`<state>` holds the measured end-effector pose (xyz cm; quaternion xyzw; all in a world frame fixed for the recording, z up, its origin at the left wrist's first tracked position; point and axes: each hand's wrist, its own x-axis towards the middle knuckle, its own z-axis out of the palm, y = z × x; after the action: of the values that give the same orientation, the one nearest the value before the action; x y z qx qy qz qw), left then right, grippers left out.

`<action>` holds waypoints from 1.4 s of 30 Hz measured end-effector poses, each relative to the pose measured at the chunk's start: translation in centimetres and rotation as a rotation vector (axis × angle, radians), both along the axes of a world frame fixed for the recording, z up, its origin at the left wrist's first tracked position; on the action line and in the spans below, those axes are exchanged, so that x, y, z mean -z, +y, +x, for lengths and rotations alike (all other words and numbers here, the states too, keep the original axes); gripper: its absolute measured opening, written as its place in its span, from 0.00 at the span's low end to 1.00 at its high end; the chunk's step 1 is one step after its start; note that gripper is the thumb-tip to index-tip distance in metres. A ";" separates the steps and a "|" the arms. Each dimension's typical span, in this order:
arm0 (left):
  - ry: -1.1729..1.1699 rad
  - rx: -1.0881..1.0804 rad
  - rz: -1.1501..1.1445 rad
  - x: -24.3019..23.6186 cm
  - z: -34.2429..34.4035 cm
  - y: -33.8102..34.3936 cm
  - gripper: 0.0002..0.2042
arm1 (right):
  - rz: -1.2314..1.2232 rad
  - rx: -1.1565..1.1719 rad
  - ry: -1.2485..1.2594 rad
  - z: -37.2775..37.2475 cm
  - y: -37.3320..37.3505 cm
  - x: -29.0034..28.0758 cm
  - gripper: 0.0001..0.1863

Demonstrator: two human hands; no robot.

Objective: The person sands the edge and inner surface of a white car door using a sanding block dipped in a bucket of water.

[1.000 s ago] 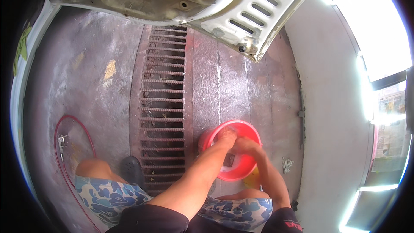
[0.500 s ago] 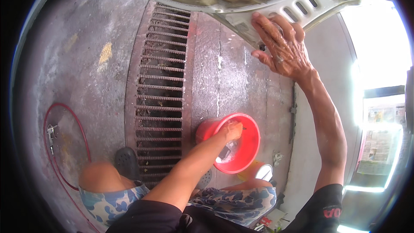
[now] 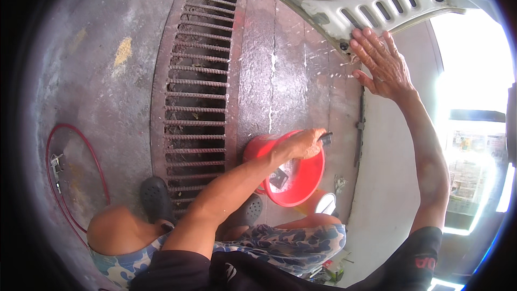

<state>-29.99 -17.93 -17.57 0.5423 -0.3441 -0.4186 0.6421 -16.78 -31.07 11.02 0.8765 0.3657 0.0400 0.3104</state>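
My left hand [image 3: 305, 143] hovers over a red bucket [image 3: 307, 178] and is closed around a small dark object whose tip sticks out past the fingers. The bucket stands on the wet floor between my knees, with a dark item lying inside it. My right hand [image 3: 379, 64] is raised, fingers spread flat against the pale slotted metal panel [image 3: 371, 13] of a vehicle overhead. It holds nothing.
A long metal drain grate [image 3: 196, 91] runs down the concrete floor to the left of the bucket. A red hose [image 3: 72, 172] loops at the far left. My dark shoes [image 3: 156, 199] rest by the grate. Bright daylight floods the right side.
A second ago both hands were down in the bucket. My right hand has risen to the panel and now presses flat on it. My left hand lifted to the bucket's rim.
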 end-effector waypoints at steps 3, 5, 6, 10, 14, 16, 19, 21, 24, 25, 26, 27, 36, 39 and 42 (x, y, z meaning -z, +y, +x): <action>-0.042 -0.142 -0.050 -3.7 1.7 1.5 0.09 | 0.040 -0.015 0.063 0.1 1.0 -0.1 0.42; 0.084 -0.172 -0.102 -5.5 3.1 2.3 0.10 | 0.049 -0.036 0.088 1.6 4.0 0.2 0.42; 0.149 -0.180 -0.130 -6.3 3.6 2.5 0.12 | 0.054 -0.036 0.087 1.8 4.5 0.4 0.42; 0.538 -0.363 -0.154 -7.4 5.5 3.6 0.15 | 0.085 0.001 0.028 0.9 3.1 1.2 0.42; 0.537 -0.632 -0.271 -7.2 7.6 4.0 0.15 | 0.235 0.208 -0.192 -3.3 0.3 4.8 0.41; 0.542 -0.743 -0.276 -8.0 8.2 4.7 0.13 | 0.312 0.403 -0.268 -7.1 -0.8 7.1 0.39; 0.406 -0.938 -0.315 -8.6 9.7 5.3 0.11 | 0.747 0.692 -0.261 -9.7 4.5 9.2 0.36; -0.009 -0.994 -0.217 -9.3 9.1 4.2 0.11 | 1.258 0.974 -0.079 -10.5 8.4 9.8 0.36; -0.624 -0.934 -0.375 -10.4 7.8 3.4 0.17 | 1.819 1.144 0.118 -10.4 10.5 10.6 0.27; -0.715 -0.899 -0.345 -10.5 7.9 3.5 0.20 | 2.034 1.091 0.054 -10.4 10.1 11.2 0.23; -0.806 -0.865 -0.313 -10.5 8.1 3.7 0.23 | 2.247 1.022 -0.013 -10.2 9.6 11.6 0.20; -0.787 -0.777 -0.359 -9.9 8.4 4.0 0.24 | 2.304 1.002 -0.102 -10.5 8.7 11.3 0.18; 0.537 -0.748 -0.529 -13.0 13.1 6.1 0.34 | 1.531 0.819 -0.504 -6.6 8.0 6.4 0.16; 0.518 -0.630 -0.583 -14.2 15.4 5.7 0.21 | 1.615 0.726 -0.501 -4.7 8.6 6.7 0.16; 0.528 -0.639 -0.629 -13.9 16.0 4.6 0.11 | 1.385 0.612 -0.686 -2.4 7.3 5.1 0.17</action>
<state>-14.03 -13.38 -3.69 0.2769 -0.0969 -0.2004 0.9347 -19.14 -23.80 5.89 0.8691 -0.1113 0.4349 -0.2079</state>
